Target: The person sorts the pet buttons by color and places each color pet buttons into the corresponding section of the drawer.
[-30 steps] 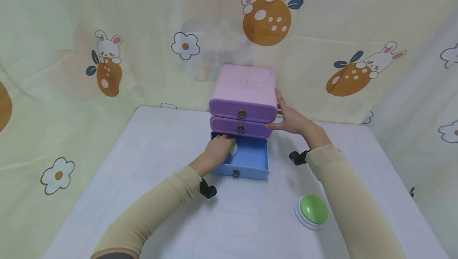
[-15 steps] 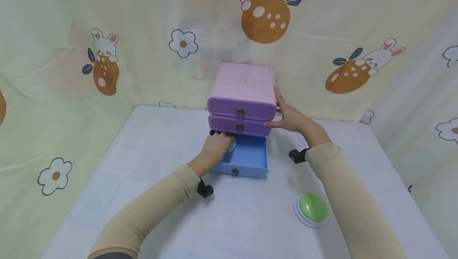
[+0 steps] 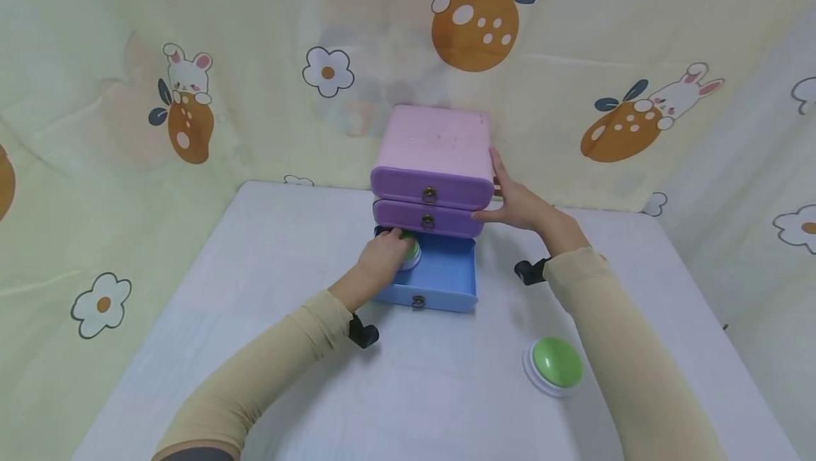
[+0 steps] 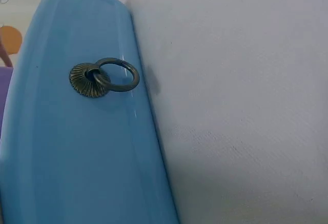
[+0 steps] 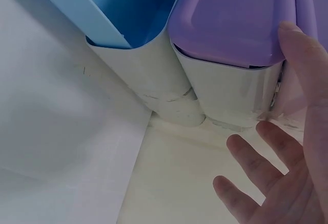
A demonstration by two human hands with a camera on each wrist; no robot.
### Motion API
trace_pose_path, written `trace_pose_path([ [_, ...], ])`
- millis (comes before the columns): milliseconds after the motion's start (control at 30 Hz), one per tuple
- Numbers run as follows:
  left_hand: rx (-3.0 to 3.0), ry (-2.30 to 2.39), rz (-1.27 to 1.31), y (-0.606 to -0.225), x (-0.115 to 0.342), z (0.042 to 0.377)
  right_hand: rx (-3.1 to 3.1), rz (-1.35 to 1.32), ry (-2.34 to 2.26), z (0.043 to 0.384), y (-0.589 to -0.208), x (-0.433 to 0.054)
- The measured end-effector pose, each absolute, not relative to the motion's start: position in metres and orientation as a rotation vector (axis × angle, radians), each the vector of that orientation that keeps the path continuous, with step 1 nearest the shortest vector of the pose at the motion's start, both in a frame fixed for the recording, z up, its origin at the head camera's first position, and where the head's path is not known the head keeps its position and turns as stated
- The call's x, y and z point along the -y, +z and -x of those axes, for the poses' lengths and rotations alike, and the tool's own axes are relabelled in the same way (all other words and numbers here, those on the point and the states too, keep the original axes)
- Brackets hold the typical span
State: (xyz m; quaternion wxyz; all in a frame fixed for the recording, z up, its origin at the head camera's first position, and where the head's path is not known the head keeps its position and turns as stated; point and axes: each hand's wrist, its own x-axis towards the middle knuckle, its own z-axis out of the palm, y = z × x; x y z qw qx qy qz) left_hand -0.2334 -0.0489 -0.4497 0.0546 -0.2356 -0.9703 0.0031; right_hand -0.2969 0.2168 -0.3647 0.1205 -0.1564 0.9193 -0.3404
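Observation:
My left hand [image 3: 380, 258] reaches into the pulled-out blue drawer [image 3: 440, 299], its bent fingers holding the left side of a round green push button [image 3: 411, 254] with a white rim. The left fingertips are partly hidden in the head view; the left wrist view shows the drawer front [image 4: 77, 142] with its brass ring pull [image 4: 119, 74]. My right hand [image 3: 519, 207] braces the right side of the stacked pink and purple drawer unit [image 3: 436, 139]. In the right wrist view, that hand's thumb [image 5: 302, 49] touches the purple drawer's edge [image 5: 230, 19], with the other fingers spread.
A second green push button [image 3: 556, 363] with a white base lies on the white table [image 3: 446, 376], front right, near the right sleeve. Two purple drawers [image 3: 426, 219] above the blue one are pushed in. A rabbit-print curtain [image 3: 268, 78] hangs behind the table.
The left hand has shifted slightly leftward over the push button, so more of the button's rim shows. My right hand keeps its place on the drawer unit. The head view tilts slightly.

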Motion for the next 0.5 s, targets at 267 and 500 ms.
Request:
trace_pose_path([
  [267, 2.915, -0.095, 0.708, -0.433, 0.041, 0.216, -2.669, 0.48, -1.015, 0.298, -0.364, -0.217],
  [500, 2.602, -0.29, 1.098, -0.422, -0.008, 0.165, -2.684, 0.506, -1.004, 0.296, -0.363, -0.22],
])
